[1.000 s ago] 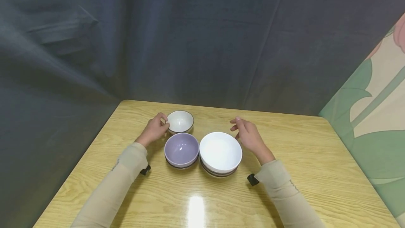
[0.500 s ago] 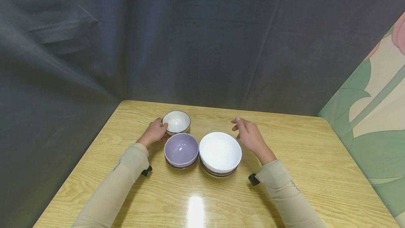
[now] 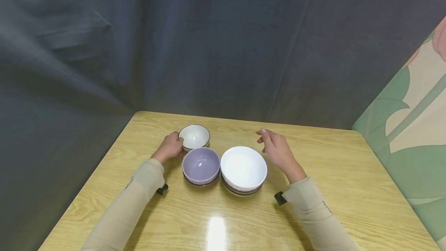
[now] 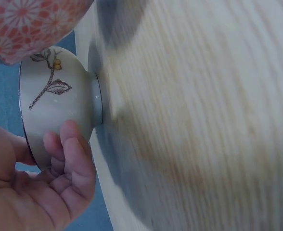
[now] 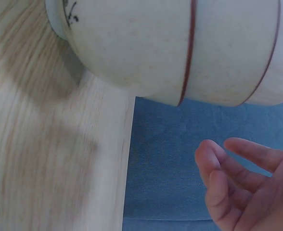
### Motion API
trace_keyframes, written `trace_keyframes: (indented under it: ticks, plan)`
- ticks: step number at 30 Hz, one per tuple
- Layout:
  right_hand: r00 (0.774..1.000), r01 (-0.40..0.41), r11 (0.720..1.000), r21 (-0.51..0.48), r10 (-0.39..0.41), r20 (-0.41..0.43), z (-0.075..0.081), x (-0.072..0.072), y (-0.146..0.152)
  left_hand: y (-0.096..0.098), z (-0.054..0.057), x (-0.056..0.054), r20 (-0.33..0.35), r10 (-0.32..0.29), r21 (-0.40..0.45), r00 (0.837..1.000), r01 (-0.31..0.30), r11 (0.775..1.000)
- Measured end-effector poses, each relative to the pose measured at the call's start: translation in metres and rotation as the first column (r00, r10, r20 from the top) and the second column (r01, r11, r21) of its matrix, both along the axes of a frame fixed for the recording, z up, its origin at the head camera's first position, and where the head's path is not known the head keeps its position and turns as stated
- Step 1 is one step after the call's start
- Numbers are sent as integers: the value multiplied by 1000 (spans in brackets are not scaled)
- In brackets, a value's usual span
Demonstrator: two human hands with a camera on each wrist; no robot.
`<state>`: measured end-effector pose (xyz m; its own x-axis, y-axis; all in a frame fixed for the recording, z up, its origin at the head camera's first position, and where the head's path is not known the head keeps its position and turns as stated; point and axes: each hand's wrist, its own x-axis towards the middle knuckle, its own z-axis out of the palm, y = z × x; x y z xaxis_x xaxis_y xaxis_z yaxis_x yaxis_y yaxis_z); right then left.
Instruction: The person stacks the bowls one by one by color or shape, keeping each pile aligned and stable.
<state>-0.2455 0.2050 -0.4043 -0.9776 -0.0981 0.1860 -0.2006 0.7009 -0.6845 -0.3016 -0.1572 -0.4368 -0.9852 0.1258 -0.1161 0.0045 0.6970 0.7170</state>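
At the back left, my left hand (image 3: 170, 146) pinches the left rim of a small white bowl (image 3: 194, 136) with a dark rim. The left wrist view shows the thumb at the rim, fingers curled against the outer wall of this bowl (image 4: 67, 103), which bears a branch print and stands upright on its foot. Just in front is a purple bowl (image 3: 201, 164) atop another bowl; a red flower-patterned bowl (image 4: 33, 24) shows close by in the left wrist view. My right hand (image 3: 277, 151), fingers loosely bent, hovers right of the stacked white bowls (image 3: 243, 167), holding nothing.
The bowls stand close together on a light wooden table (image 3: 167, 220). A dark curtain (image 3: 223, 49) hangs behind the back edge and along the left side. To the right is a flower-patterned panel (image 3: 414, 134).
My left hand has closed on the small white bowl's rim, and the bowl has shifted slightly left. The right hand and the other bowls have hardly moved.
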Motion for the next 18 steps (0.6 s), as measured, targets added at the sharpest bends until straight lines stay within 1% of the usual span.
trace_keyframes:
  ticks: [4,10,18]
  plan:
    - [1000,3,1000,-2,-3,-5,1,2,0,-1,-1,1,-5,2,-25,1000,-2,1000]
    - [1000,8,1000,-7,-8,-29,0,4,0,-1,-2,3,-14,13,-22,1000,-13,1000]
    - [999,9,1000,-9,-10,-39,3,7,0,-3,0,7,-42,29,-37,999,-31,999]
